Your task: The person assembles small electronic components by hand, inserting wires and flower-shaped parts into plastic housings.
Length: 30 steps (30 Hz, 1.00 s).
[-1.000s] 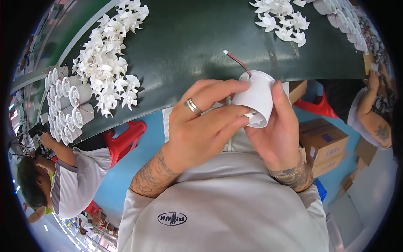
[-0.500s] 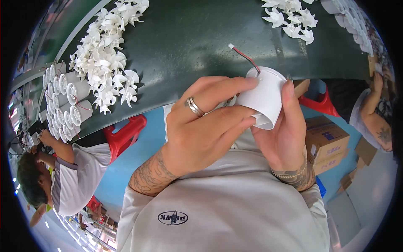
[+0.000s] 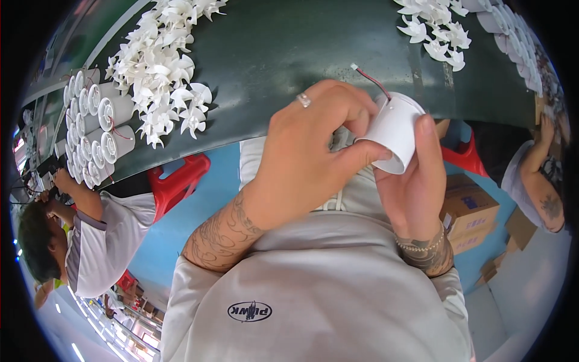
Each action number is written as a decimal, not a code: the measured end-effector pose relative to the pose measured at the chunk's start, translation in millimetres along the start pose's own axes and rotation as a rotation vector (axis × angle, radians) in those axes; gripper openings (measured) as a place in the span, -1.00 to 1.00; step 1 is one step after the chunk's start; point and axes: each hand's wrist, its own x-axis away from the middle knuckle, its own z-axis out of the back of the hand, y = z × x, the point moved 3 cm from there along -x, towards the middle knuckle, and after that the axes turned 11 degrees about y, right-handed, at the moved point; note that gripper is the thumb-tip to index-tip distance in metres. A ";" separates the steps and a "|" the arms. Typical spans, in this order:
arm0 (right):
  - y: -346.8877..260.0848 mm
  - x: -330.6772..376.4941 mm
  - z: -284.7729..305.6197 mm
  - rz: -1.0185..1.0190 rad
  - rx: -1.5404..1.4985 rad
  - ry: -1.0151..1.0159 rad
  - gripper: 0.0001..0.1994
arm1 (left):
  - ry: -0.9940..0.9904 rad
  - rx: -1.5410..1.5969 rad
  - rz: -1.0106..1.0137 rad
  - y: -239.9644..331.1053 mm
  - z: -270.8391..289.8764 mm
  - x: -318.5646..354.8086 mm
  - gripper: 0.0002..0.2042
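A white plastic cylinder [image 3: 392, 130] is held tilted in front of my chest, just off the near edge of the dark green table. From its upper end a red-and-black wire [image 3: 371, 80] with a small white plug sticks out. My right hand [image 3: 416, 175] cradles the cylinder from the right, fingers along its side. My left hand [image 3: 319, 142], with a ring, grips it from the left: the thumb reaches the lower open end and the fingers curl against the wall. What lies inside the cylinder is hidden.
White fan impellers [image 3: 154, 69] lie heaped at the left of the table [image 3: 289, 54], with more impellers [image 3: 437, 33] at far right. White cylinders with wires [image 3: 99, 123] are stacked at left; others line the right edge. Co-workers sit both sides. Cardboard boxes [image 3: 470, 208] stand at right.
My left hand has turned and its fingers have curled in, the thumb now at the cylinder's lower rim. The cylinder and my right hand sit slightly farther right; the view has shifted a little.
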 end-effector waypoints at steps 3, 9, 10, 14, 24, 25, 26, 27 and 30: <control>8.4 -6.2 2.0 -0.237 -0.043 0.016 -0.52 | -0.031 -0.011 -0.044 0.6 -1.3 -6.1 -0.65; 6.0 -0.1 -3.0 -0.340 -0.128 -0.018 -0.56 | -0.151 -0.260 -0.260 12.0 9.7 -10.2 -0.62; 4.3 0.1 -3.1 -0.351 -0.137 -0.004 -0.57 | -0.150 -0.262 -0.263 10.5 9.6 -9.4 -0.62; 3.5 4.2 -3.1 -0.394 -0.085 0.079 -0.58 | -0.138 -0.259 -0.411 5.0 12.5 -6.7 -0.65; 0.7 -3.4 -14.3 -0.384 -0.030 -0.017 -0.59 | -0.151 -0.256 -0.067 13.4 10.5 -10.0 -0.55; -0.4 -5.5 -15.4 -0.391 -0.023 -0.051 -0.60 | -0.148 -0.259 -0.069 16.3 13.7 -11.8 -0.55; 0.0 -6.1 -15.1 -0.391 -0.023 -0.055 -0.60 | -0.170 -0.300 -0.107 20.0 15.9 -13.2 -0.58; 2.3 -6.7 -13.4 -0.417 -0.013 -0.033 -0.59 | -0.193 -0.341 -0.145 22.6 18.2 -14.2 -0.60; 4.0 -7.3 -12.3 -0.436 0.013 0.000 -0.59 | -0.275 -0.436 -0.271 22.8 26.3 -18.3 -0.64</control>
